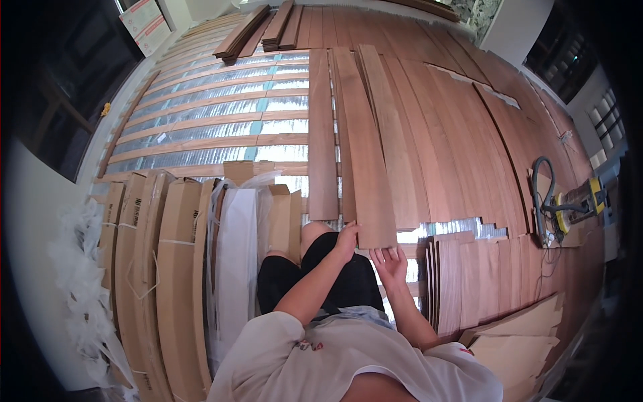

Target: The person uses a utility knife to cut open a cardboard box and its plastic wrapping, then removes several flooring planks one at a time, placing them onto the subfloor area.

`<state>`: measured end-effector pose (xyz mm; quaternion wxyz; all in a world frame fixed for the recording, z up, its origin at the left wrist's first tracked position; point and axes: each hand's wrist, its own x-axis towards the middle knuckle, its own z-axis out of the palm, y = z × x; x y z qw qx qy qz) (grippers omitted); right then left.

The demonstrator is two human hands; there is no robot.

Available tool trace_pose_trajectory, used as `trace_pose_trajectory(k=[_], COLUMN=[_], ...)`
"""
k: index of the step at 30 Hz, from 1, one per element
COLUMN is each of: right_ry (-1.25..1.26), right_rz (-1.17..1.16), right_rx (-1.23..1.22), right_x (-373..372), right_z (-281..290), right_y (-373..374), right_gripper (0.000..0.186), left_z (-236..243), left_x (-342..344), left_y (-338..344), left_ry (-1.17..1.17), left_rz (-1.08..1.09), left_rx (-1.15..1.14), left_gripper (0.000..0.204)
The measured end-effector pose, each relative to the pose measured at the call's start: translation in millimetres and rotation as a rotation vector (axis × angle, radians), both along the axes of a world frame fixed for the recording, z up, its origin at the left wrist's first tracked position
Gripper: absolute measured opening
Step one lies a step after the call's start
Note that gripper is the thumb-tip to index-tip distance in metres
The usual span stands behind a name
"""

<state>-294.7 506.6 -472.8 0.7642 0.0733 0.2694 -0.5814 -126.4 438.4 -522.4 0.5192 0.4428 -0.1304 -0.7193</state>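
Note:
A long reddish-brown wooden floorboard stretches away from me, lying slightly askew over the boards beside it. My left hand grips its left edge close to the near end, fingers closed on it. At that near end, my right hand holds the end edge, with fingertips against the wood and the thumb by the right corner. To its left lies another floorboard, and a narrow gap runs between the two. A paler board sits along the right side. My bent knees are just behind the held end.
Wooden battens over silver foil cover the left floor. Cardboard cartons stand at left beside plastic wrap. Stacked boards lie far off; more boards lie near right. A yellow-and-black power tool with a hose sits at right.

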Motion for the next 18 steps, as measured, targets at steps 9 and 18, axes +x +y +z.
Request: trace_pose_trajectory(k=[9, 18], right_ry=[0.135, 0.739], right_rz=[0.006, 0.200], right_rx=[0.303, -0.035], right_x=[25.8, 24.4], right_z=[-142.4, -205.5], right_y=[-120.6, -96.8], right_gripper=[0.048, 0.035], left_z=[65.8, 4.3], left_x=[125.2, 247.6], left_y=[127.1, 408.3], left_ry=[-0.574, -0.959], left_rz=[0.040, 0.323], left_rx=[-0.237, 0.334], left_gripper=[0.032, 0.030])
